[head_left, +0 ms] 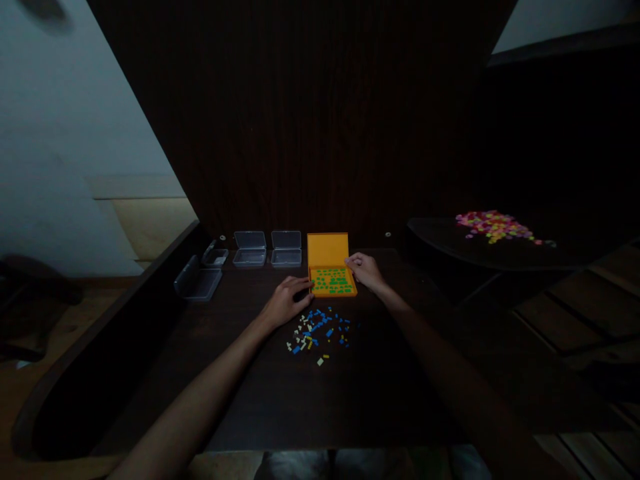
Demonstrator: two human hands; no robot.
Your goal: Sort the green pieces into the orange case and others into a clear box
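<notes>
Bare forearms point(210, 387) are stretched over the dark wooden bench point(280, 413) toward an open orange plastic case point(327, 249) at twelve o'clock, laid with green pieces point(340, 281). Its left edge is touched, probably steadied, by the spread left hand point(287, 303); the right hand point(367, 270) is curled at its right edge, and whether anything is pinched cannot be told. Blue, yellow and cream bits point(329, 333) are spread toward six o'clock, seemingly for easy reach; clear plastic boxes point(250, 257) are set at nine.
</notes>
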